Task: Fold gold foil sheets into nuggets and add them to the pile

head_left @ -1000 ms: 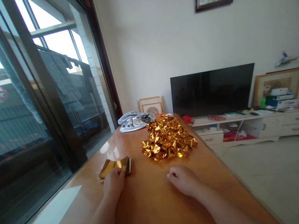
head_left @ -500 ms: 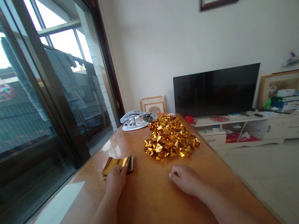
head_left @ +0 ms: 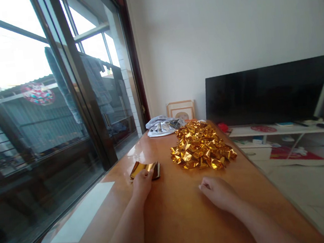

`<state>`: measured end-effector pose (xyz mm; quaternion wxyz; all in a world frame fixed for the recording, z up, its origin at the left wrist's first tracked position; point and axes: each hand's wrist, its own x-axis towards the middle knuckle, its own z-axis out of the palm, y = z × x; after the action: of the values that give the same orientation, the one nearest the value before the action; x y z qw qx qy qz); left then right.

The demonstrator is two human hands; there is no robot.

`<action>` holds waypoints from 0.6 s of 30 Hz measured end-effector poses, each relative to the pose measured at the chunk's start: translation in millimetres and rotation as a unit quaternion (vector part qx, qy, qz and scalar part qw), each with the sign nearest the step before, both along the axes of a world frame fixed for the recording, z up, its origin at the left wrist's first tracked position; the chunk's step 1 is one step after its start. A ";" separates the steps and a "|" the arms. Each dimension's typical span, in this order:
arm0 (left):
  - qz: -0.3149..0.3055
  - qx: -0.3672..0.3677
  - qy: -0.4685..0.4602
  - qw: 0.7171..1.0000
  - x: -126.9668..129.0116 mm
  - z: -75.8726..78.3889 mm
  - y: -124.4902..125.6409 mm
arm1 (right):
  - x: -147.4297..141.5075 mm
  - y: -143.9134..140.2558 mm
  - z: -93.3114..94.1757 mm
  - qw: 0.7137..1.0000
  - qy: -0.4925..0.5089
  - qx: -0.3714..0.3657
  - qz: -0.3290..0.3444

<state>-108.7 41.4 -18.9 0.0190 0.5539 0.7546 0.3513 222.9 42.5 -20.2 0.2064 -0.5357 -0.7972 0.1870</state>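
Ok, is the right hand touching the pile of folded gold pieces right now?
No, the right hand rests loosely closed on the table, apart from the gold pile; the left hand is on the flat gold sheets.

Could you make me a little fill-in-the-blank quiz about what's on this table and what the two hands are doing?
1. The left hand rests its fingers on a flat stack of shiny ____ foil sheets.
2. The right hand lies on the glossy wooden table, loosely curled and holding ____.
3. The heap of folded gold foil pieces lies ____ of the stack.
4. Behind the heap sits a crumpled ____ cloth.

Missing words: gold; nothing; right; grey
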 end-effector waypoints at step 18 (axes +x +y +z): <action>-0.021 0.026 -0.039 0.999 5.7 4.7 -3.3 | -0.3 -0.2 0.1 1.000 0.009 -0.014 0.002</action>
<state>-103.0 38.1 -14.2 0.0411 0.5557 0.7320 0.3920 222.7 42.3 -20.0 0.2051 -0.5357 -0.7935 0.2033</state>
